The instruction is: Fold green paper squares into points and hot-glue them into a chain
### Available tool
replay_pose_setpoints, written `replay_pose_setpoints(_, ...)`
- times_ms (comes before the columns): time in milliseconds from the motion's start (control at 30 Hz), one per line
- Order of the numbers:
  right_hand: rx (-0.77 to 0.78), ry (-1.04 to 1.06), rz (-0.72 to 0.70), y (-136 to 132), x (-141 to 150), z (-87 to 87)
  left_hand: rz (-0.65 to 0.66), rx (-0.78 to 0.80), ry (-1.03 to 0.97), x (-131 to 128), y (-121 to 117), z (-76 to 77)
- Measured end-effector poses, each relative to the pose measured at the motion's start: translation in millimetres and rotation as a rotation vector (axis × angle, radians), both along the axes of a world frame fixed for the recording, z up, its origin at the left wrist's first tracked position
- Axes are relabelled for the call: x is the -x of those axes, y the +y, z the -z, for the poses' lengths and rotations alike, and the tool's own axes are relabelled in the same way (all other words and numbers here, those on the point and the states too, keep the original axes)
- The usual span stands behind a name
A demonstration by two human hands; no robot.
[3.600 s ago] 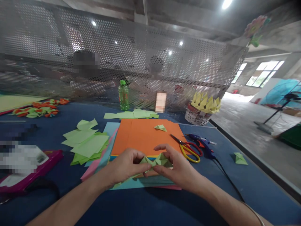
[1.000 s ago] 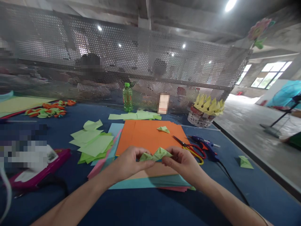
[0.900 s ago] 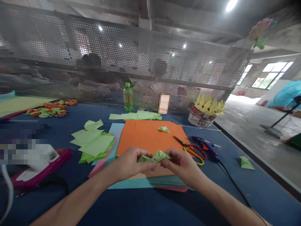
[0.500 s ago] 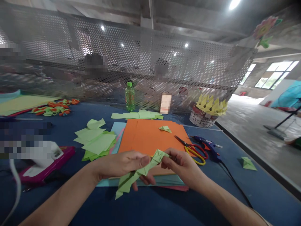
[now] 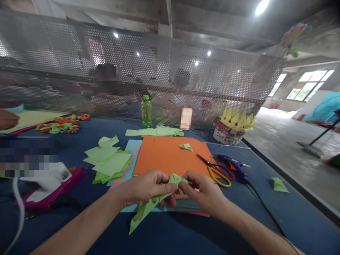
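Both hands hold a long chain of folded light-green paper (image 5: 145, 211), whose loose end hangs down to the left. My left hand (image 5: 151, 186) pinches the chain near its upper end, thumb on top. At the tip, my right hand (image 5: 200, 187) grips a folded corner between thumb and fingers. Beneath my hands lies a stack of orange paper (image 5: 164, 152) over blue and pink sheets. A small folded green piece (image 5: 186, 146) rests on the orange sheet. Scissors (image 5: 216, 171) with red and yellow handles lie just beyond my right hand, partly on the stack.
A blue glue gun (image 5: 235, 164) with its cord lies right of the scissors. Green paper sheets (image 5: 108, 157) are at left, a magenta power strip (image 5: 53, 191) nearer. Behind stand a green bottle (image 5: 146, 111) and a basket (image 5: 228, 134) with yellow folded points. A person's hand (image 5: 7, 119) shows far left.
My left hand has slid along the chain toward its upper end, closer to my right hand. The chain's tip has moved slightly left and down. Another person's hand has appeared at far left.
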State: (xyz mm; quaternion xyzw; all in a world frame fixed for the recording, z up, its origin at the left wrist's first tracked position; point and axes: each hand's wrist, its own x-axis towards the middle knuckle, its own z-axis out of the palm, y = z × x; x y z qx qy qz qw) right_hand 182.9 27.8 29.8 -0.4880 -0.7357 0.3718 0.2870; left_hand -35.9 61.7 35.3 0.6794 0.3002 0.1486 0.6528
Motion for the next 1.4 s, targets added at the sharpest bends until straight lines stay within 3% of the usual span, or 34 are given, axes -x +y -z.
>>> replay_pose_setpoints(133,0.008,-0.057,-0.01,-3.5,2.2,-3.6,0.016,0.01,-0.014,-2.0,-3.3,1.0)
replay_pose_setpoints(267,-0.136,-0.115,-0.032,7.4,-6.2,-4.7,-0.067,0.043,-0.031,-2.0,-3.5,1.5)
replay_pose_setpoints(533,-0.305,-0.341,0.203,109.9,-44.0,-7.8,-0.224,0.148,-0.125,2.7,0.0,2.9)
replay_pose_setpoints(633,-0.308,-0.461,0.232,130.0,-45.0,-11.3,-0.245,0.192,-0.13,3.6,0.6,0.1)
replay_pose_setpoints(767,-0.32,-0.624,0.288,116.6,-62.6,-23.8,-0.261,0.197,-0.123,5.7,1.6,-4.0)
replay_pose_setpoints(900,-0.263,-0.811,0.454,80.8,-120.2,-31.6,-0.284,0.105,-0.116,7.7,1.3,-4.0)
replay_pose_setpoints(1067,-0.089,-0.933,0.629,45.0,-190.4,-6.5,-0.325,-0.162,-0.027,9.2,-4.2,-6.3)
replay_pose_setpoints(1200,-0.042,-0.86,0.651,40.2,-205.5,18.0,-0.264,-0.419,0.104,9.8,-11.0,-13.7)
replay_pose_setpoints(1300,-0.043,-0.775,0.657,47.3,-206.4,24.5,-0.263,-0.454,0.081,11.1,-15.1,-23.2)
replay_pose_setpoints(1400,-0.014,-0.681,0.64,54.5,-209.6,24.0,-0.258,-0.358,-0.046,14.3,-16.9,-35.1)
